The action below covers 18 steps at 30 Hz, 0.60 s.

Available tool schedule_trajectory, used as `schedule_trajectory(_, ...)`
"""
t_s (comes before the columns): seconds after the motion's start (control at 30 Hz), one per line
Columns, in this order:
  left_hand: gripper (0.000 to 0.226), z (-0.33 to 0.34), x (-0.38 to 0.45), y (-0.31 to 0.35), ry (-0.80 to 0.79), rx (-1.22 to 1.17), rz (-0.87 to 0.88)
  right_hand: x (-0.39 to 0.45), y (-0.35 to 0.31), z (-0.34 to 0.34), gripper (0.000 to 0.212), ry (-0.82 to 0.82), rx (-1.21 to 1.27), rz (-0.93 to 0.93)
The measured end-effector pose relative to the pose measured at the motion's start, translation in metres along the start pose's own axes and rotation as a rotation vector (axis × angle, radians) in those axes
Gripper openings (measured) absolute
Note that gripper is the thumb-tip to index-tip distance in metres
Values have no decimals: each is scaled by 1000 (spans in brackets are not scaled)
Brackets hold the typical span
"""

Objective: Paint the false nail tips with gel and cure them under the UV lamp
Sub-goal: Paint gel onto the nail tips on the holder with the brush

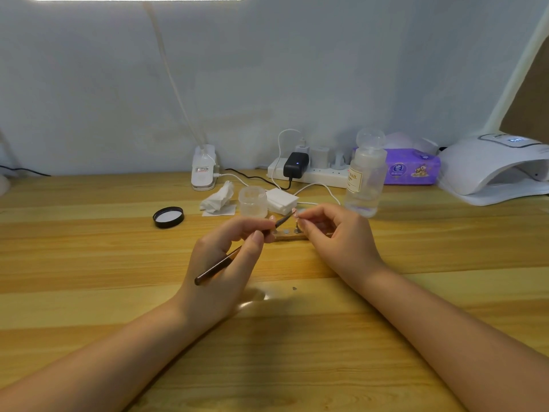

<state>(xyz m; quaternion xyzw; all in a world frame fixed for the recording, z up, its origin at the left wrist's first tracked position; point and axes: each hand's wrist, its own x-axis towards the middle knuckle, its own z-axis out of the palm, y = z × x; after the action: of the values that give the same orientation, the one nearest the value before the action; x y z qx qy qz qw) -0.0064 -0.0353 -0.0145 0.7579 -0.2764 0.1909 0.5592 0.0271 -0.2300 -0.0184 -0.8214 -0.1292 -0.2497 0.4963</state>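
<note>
Left hand: your left hand [225, 257] sits just left of the frame's centre, fingers curled round a dark brown brush [218, 264]; the handle runs down-left across your palm and the bristle end points up-right toward the other hand
Right hand: your right hand [335, 233] is just right of centre, thumb and forefinger pinching a small pale nail tip [294, 213]; the brush tip meets it there
Nail tip: held above the table at the frame's middle, between both hands; too small to tell how much of it is coated
Stand: a low wooden holder [289, 234] lies on the table [89, 292] just below the pinched tip, partly hidden by your fingers, with round metal spots on top and one small upright peg
UV lamp: the white lamp [490, 168] stands at the right edge of the frame, well apart from your hands, its opening facing left-front
Jar and lid: a clear jar [253, 202] stands just above your hands; its black lid [168, 217] lies to its left, inner side up
Wipes: a crumpled tissue [217, 199] and a stack of white pads [281, 200] flank the jar
Bottle: a clear pump bottle [367, 173] stands right of the pads
Back row: a white power strip [309, 173] with plugs, a purple tissue pack [413, 166] and a white clamp base [203, 171] sit along the wall
</note>
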Motion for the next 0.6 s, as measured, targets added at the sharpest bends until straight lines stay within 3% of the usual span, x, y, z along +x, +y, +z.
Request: schedule_trajectory(0.6, 26, 1, 0, 3, 7, 161, 73, 1, 1, 0, 9, 30, -95, -51)
